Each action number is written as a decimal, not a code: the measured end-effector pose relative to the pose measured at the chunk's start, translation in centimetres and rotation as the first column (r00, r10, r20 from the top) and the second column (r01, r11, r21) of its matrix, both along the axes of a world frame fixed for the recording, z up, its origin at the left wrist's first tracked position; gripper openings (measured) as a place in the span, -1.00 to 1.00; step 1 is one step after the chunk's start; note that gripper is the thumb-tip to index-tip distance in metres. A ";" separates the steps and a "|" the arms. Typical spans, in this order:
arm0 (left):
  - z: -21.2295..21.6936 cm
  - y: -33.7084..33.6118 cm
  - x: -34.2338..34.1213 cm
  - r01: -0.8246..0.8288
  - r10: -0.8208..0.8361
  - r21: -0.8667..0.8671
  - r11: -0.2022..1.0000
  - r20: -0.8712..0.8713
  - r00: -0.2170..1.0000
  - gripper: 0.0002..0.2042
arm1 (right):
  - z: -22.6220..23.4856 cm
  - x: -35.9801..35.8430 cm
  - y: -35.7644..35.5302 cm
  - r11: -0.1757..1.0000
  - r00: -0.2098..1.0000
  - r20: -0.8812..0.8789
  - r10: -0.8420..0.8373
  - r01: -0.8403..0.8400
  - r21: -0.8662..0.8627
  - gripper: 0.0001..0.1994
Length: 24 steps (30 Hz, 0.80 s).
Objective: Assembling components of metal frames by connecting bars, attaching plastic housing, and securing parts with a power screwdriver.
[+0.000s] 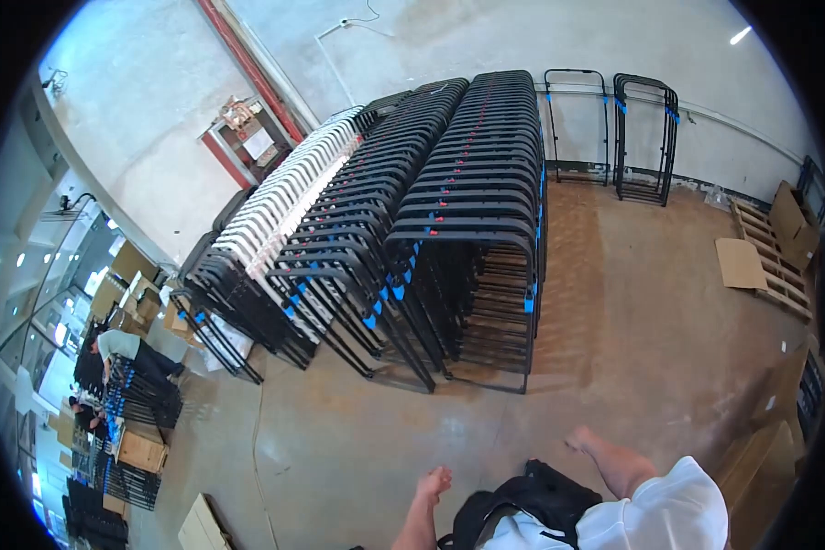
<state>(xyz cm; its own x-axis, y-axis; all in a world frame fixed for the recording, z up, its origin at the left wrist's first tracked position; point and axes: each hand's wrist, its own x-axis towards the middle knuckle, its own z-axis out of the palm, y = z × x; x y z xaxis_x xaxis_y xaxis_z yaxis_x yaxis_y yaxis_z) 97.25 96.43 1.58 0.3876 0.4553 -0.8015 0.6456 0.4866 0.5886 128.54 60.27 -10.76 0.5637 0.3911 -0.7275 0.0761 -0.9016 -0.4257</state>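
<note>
My left hand [435,480] hangs over the floor at the lower middle, its fingers curled in and nothing showing in them. My right hand [581,440] reaches out to the right of it, fingers loosely apart and holding nothing that I can see. Neither touches anything. Between my arms, a black bag or strap-like item [545,495] lies against my white shirt. Ahead stand dense rows of black tubular metal frames [467,183] with blue clips and small red parts. Within them runs a row of white frames [289,188].
One frame [577,119] and a small group [646,137] lean by the back wall. At right lie a wooden pallet [768,247] and cardboard [739,264]. A flat carton [204,524] sits at lower left, near a floor cable [256,449]. Co-workers [128,348] bend over frames far left.
</note>
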 end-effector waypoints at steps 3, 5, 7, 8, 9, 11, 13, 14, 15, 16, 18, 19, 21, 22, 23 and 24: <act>-1.5 8.4 12.6 -0.021 0.022 -0.009 1.000 0.186 0.982 -0.60 | 4.7 12.5 9.4 0.940 0.965 0.145 0.218 -0.247 0.233 -0.68; 0.6 15.5 22.1 -0.049 0.049 -0.007 0.999 0.258 0.965 -0.56 | 14.4 15.6 19.5 0.692 0.846 -0.397 -0.356 0.524 0.497 -0.59; 5.2 17.8 36.6 0.038 -0.013 -0.050 0.998 0.428 0.904 -0.53 | 16.8 21.3 22.4 0.494 0.753 -0.515 -0.410 0.658 0.568 -0.50; 7.0 20.7 41.8 0.030 0.030 -0.100 0.995 0.544 0.839 -0.52 | 19.8 23.2 25.6 0.423 0.739 -0.560 -0.376 0.674 0.606 -0.46; 7.7 23.2 47.0 0.038 0.075 -0.158 0.987 0.648 0.758 -0.52 | 21.8 25.4 28.5 0.413 0.733 -0.557 -0.391 0.680 0.606 -0.46; 8.6 29.4 56.7 0.072 0.209 -0.320 0.945 0.756 0.621 -0.48 | 23.9 29.0 34.9 0.061 0.625 -0.699 -0.348 0.759 0.649 -0.55; 9.1 33.9 65.3 0.324 0.421 -0.524 0.788 0.842 0.337 -0.41 | 23.5 33.9 40.1 -0.207 0.514 -0.765 -0.388 0.760 0.616 -0.59; 9.8 34.6 69.8 0.494 0.414 -0.445 0.747 0.893 0.178 -0.38 | 22.3 37.7 40.4 -0.431 0.514 -0.855 0.060 0.786 0.442 -0.63; 10.4 35.7 73.2 0.625 0.418 -0.341 0.702 0.908 0.026 -0.35 | 21.6 39.9 41.3 -0.432 0.496 -0.867 0.037 0.790 0.434 -0.63; 11.9 33.6 77.2 0.650 0.440 -0.372 0.662 0.896 0.065 -0.34 | 21.8 42.8 40.1 -0.579 0.565 -0.817 -0.112 0.631 0.516 -0.62; 13.8 32.7 81.6 0.602 0.480 -0.455 0.656 0.867 0.133 -0.33 | 22.5 48.8 40.3 -0.686 0.532 -0.807 -0.258 0.487 0.540 -0.53; 14.5 34.8 82.8 0.578 0.574 -0.578 0.577 0.790 0.216 -0.30 | 23.7 50.6 41.9 -0.706 0.455 -0.862 -0.221 0.535 0.463 -0.47; 17.0 34.3 84.3 0.396 0.715 -0.749 0.532 0.647 0.264 -0.30 | 27.7 52.1 44.8 -0.804 0.197 -0.950 -0.243 0.508 0.310 -0.59; 17.6 35.2 84.9 0.439 0.667 -0.674 0.595 0.718 0.200 -0.32 | 27.1 51.9 42.9 -0.809 0.233 -0.943 -0.236 0.491 0.324 -0.59; 17.5 37.3 84.8 0.424 0.659 -0.668 0.612 0.727 0.193 -0.32 | 24.8 50.4 40.0 -0.809 0.251 -0.945 -0.210 0.497 0.312 -0.58; 17.2 38.9 84.7 0.414 0.649 -0.655 0.632 0.739 0.180 -0.32 | 22.3 50.1 39.1 -0.809 0.269 -0.946 -0.180 0.507 0.298 -0.57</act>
